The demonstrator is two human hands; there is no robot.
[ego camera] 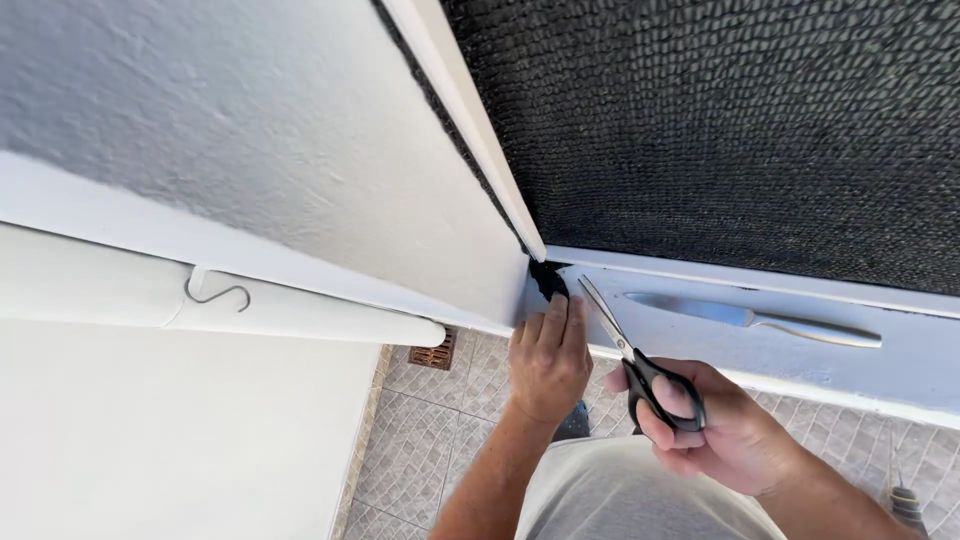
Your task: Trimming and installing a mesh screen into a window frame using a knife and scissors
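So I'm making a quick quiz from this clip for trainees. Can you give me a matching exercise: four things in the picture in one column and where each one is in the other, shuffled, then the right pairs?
Things:
1. scissors
2. knife
3. S-shaped hook
4. black mesh scrap

Places:
A. lying flat on the white ledge under the dark netting
B. pinched by the left hand at the corner of the frame
C. in the right hand, blades open
D. hanging on the white awning edge at left

Pairs: 1-C, 2-A, 3-D, 4-B
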